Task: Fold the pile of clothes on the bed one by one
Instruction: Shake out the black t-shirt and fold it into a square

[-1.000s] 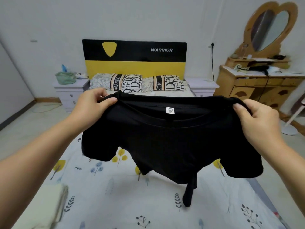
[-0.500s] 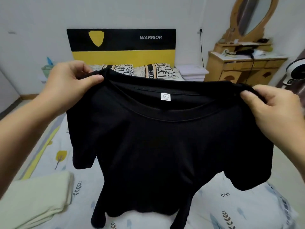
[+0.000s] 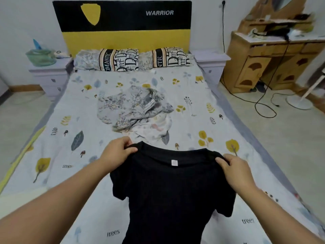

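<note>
A black T-shirt (image 3: 170, 192) with a small white neck label lies stretched out over the near part of the bed (image 3: 58, 147), collar pointing away from me. My left hand (image 3: 117, 153) pinches its left shoulder. My right hand (image 3: 236, 170) grips its right shoulder. Beyond the shirt, in the middle of the bed, sits a crumpled pile of pale floral clothes (image 3: 135, 110). The shirt's hem runs out of view at the bottom edge.
Two patterned pillows (image 3: 119, 59) lie against the black and yellow headboard. A nightstand with a green basket (image 3: 41, 57) stands at the left. A wooden dresser (image 3: 274, 62) and a black cable (image 3: 260, 104) on the floor are at the right.
The shirt came down from chest height and away from me onto the bed. The view tipped down, so the floral pile shows behind the shirt. Both hands kept their hold on the shoulders.
</note>
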`<action>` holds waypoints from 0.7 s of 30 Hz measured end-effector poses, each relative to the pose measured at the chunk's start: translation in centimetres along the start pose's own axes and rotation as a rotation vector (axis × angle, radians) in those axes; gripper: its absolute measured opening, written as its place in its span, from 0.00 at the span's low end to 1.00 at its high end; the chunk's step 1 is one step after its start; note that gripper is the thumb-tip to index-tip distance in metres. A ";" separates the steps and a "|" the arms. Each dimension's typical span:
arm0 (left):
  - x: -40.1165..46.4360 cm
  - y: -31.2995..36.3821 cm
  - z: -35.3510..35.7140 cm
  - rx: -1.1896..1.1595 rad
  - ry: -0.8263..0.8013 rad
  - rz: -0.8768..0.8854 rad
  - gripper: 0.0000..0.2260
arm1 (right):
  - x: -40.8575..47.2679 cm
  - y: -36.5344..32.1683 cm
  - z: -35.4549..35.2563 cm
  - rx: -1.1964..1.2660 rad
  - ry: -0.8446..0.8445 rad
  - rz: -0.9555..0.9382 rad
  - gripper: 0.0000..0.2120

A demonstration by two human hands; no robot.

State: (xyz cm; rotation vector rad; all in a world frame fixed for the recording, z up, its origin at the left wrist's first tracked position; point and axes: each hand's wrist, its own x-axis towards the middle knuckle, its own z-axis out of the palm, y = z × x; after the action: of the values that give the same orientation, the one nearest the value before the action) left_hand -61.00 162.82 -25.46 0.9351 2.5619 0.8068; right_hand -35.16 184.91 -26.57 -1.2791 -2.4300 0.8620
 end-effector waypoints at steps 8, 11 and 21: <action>8.4 -2.8 7.5 0.123 0.059 -0.152 0.09 | 8.6 5.0 5.6 -0.049 -0.018 0.102 0.19; 12.6 -1.7 9.0 0.121 0.160 -0.087 0.06 | 13.4 5.3 6.6 -0.055 0.000 0.082 0.17; 19.9 -5.1 19.6 0.140 0.104 -0.161 0.06 | 22.0 11.6 15.7 -0.156 -0.116 0.161 0.11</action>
State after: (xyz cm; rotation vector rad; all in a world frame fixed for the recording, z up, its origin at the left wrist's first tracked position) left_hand -69.59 180.66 -45.74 0.7300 2.7715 0.6548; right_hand -47.76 201.93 -46.95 -1.5390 -2.5555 0.8205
